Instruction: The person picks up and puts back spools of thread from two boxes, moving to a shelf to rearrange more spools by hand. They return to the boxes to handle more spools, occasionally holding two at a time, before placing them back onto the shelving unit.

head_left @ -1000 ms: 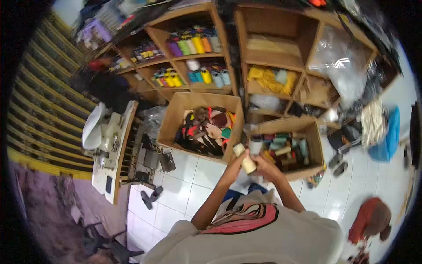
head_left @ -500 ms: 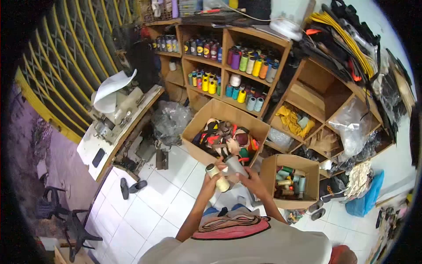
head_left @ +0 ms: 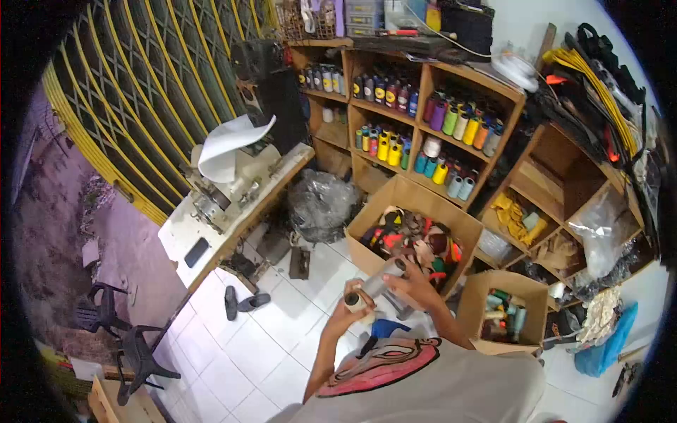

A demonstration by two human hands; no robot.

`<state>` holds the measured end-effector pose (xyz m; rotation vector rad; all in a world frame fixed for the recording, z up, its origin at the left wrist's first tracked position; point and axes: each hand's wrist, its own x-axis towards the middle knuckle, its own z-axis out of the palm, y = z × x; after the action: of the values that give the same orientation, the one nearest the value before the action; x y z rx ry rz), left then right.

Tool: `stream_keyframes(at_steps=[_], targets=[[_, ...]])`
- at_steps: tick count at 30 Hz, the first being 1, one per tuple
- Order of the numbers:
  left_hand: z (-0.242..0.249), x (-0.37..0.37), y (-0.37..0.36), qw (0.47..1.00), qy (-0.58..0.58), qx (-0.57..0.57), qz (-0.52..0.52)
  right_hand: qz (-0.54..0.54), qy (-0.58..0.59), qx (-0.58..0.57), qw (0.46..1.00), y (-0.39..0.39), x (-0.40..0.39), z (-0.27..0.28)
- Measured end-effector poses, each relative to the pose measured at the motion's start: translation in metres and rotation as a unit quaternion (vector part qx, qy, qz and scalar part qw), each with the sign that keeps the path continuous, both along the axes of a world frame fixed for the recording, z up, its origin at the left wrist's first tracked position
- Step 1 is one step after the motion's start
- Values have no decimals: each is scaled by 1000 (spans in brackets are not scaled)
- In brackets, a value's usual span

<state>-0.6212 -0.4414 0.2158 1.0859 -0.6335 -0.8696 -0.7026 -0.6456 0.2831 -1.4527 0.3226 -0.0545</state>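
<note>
Hands of the person are meeting in front of the chest, above the white tiled floor [head_left: 275, 331]. The left hand [head_left: 355, 304] is closing around a cream-coloured thread spool with a dark hole at its end [head_left: 352, 300], fingers wrapped on its body. The right hand [head_left: 416, 282] is gripping a grey cylindrical spool [head_left: 381, 278], which is lying tilted, one end near the cream spool and the other end pointing up to the right. The two spools are looking very close together, perhaps touching, but the view is too small to be sure.

Just behind the hands, a large open cardboard box full of mixed coloured scraps [head_left: 416, 236] is standing on the floor. To its right, a smaller cardboard box holding thread cones [head_left: 504, 314] is sitting near the person's right arm. Wooden shelves with rows of coloured thread cones [head_left: 430, 134] are rising behind both boxes. A white sewing-machine table [head_left: 226, 211] is standing to the left, well apart from the hands.
</note>
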Motion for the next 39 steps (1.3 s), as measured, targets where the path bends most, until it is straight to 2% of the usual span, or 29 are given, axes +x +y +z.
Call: stream_keyframes(at_steps=[3, 4, 5, 7, 9, 10, 13, 14, 18, 21, 22, 25, 26, 29, 30, 33, 34, 36, 39], targets=[[0, 16, 7, 1000, 10, 7, 4, 9, 0, 23, 1000, 7, 44, -15], [0, 23, 6, 1000, 11, 15, -6, 40, -67, 44, 996, 9, 65, -30], [0, 30, 5, 999, 17, 24, -16, 71, -34, 11, 997, 6, 79, -40], [2, 52, 2, 1000, 21, 20, -11, 101, -89, -15, 991, 6, 114, -41], [-2, 76, -4, 998, 4, 39, 45, 113, -94, -14, 989, 0, 140, -34], [-1, 87, -7, 997, 43, 33, 60, 119, -99, -15, 988, -3, 153, -31], [7, 124, -19, 997, 47, 4, 65, 150, -159, -12, 976, -18, 189, -27], [12, 136, -22, 996, 60, -13, 64, 195, -118, -55, 972, -29, 199, -20], [8, 175, -34, 992, 97, -58, 65, 267, -107, -121, 950, -51, 234, -21], [3, 201, -40, 986, 132, -99, 26, 309, -93, -169, 931, -66, 257, -21], [2, 210, -39, 986, 138, -87, 17, 330, -65, -104, 936, -68, 263, -23], [-8, 249, -35, 987, 146, -64, -34, 353, 0, -99, 930, -67, 285, -26], [-19, 262, -33, 986, 147, -71, -41, 357, 13, -106, 928, -65, 295, -37], [-9, 307, -24, 975, 194, -64, -92, 350, -21, -135, 927, -53, 327, -55], [0, 322, -23, 969, 198, -94, -111, 295, 17, -99, 950, -42, 333, -36], [0, 376, -7, 975, 188, -35, -109, 215, 27, -91, 972, -20, 362, -20], [-1, 394, -5, 973, 175, -29, -145, 213, 7, -175, 961, -18, 375, -21], [-4, 429, -2, 971, 130, -10, -202, 174, -6, -172, 970, -11, 386, -14], [-14, 460, 1, 975, 93, 42, -199, 147, 7, -184, 972, -7, 406, -13]])
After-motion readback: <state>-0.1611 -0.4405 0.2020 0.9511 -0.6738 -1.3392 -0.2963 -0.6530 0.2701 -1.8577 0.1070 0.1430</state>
